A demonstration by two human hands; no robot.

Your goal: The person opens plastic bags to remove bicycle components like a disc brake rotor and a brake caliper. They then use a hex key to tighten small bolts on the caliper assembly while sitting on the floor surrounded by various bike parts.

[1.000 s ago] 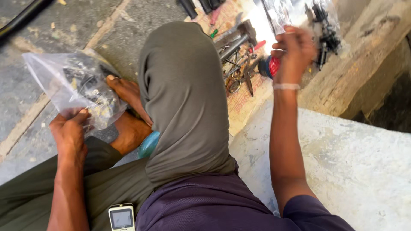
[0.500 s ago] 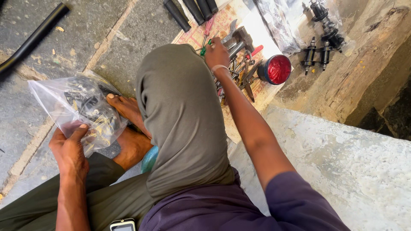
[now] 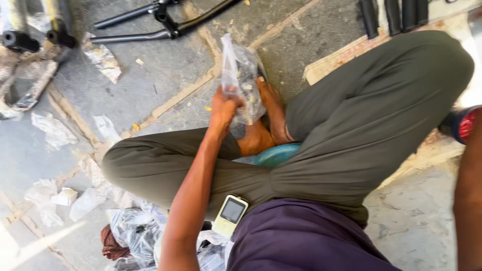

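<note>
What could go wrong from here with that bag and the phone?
1. The left hand grips the clear plastic bag of small parts only at one edge; if it tips or tears, parts could scatter over the stone floor.
2. The small phone rests loose on the lap; a leg shift could send it sliding off.
3. The right hand is out of view, so the bag has no second support.

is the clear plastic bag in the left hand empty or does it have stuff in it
Not empty. The clear plastic bag, gripped by the left hand, shows small dark and pale pieces inside; what they are is too blurred to tell.
</note>
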